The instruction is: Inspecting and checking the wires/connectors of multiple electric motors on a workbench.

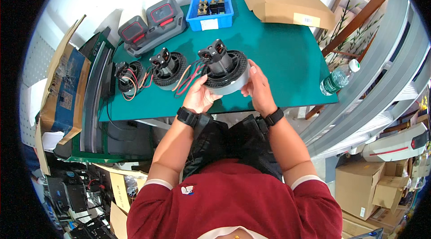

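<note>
Between both hands I hold a round electric motor [224,77]. It has a black perforated top, a pale grey rim and a cylindrical core standing up from the middle. My left hand [200,97] grips its near left rim, the thumb lying on the top edge. On the right side, my right hand [259,87] is cupped around the rim. Red, black and tan wires [191,77] trail off its left side. Two similar motors stand on the green table to the left: a middle one [168,70] and a far-left one [129,77].
Along the green table's [287,59] back are a grey-black double battery charger [152,28], a blue bin [211,21] of small black-and-brass parts and a brown cardboard box [287,5]. A plastic bottle [336,81] stands at the right corner. Grey metal rails [377,73] rise beyond it.
</note>
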A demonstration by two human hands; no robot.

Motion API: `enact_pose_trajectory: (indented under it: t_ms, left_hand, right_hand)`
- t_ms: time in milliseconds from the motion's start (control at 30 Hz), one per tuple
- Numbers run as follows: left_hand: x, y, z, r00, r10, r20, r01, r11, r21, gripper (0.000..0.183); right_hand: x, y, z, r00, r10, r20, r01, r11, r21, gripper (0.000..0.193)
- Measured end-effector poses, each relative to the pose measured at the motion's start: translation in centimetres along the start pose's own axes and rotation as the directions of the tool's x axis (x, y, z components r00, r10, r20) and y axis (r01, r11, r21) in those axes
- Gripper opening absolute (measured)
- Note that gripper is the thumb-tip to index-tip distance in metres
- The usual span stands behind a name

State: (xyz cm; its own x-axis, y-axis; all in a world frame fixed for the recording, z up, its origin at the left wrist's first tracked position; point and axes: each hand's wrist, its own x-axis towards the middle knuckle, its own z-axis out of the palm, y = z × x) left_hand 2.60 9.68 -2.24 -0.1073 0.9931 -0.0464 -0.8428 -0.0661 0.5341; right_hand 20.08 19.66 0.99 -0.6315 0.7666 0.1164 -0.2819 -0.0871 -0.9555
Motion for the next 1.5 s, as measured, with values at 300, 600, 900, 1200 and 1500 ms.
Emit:
enact_pose_trajectory:
  t_ms: [300, 600, 900, 1200, 1500]
  left_hand:
    - [0.1, 0.9, 0.6, 0.997, -0.031, -0.073, 0.033, 0.999, 0.037, 0.05]
    - [0.1, 1.3, 1.5, 0.968, -0.112, -0.225, 0.13, 0.989, 0.067, 0.051]
    - [0.4, 1.0, 2.6, 0.887, -0.047, -0.459, 0.088, 0.994, 0.068, 0.044]
    - [0.0, 1.8, 1.3, 0.937, -0.105, -0.333, 0.144, 0.985, 0.095, 0.046]
    - [0.0, 0.6, 2.2, 0.95, -0.048, -0.308, 0.064, 0.997, 0.042, 0.048]
  right_hand:
    - [0.6, 2.1, 0.4, 0.979, 0.166, 0.121, -0.193, 0.945, 0.265, 0.039]
    - [0.1, 2.4, -1.2, 0.969, 0.047, 0.242, -0.15, 0.891, 0.429, 0.068]
    - [-0.6, 1.6, -1.4, 0.95, 0.05, 0.309, -0.149, 0.939, 0.309, 0.081]
    - [-0.2, 2.2, -1.1, 0.95, 0.035, 0.309, -0.133, 0.944, 0.301, 0.082]
    - [-0.3, 2.6, -1.4, 0.974, 0.028, 0.226, -0.106, 0.934, 0.342, 0.078]
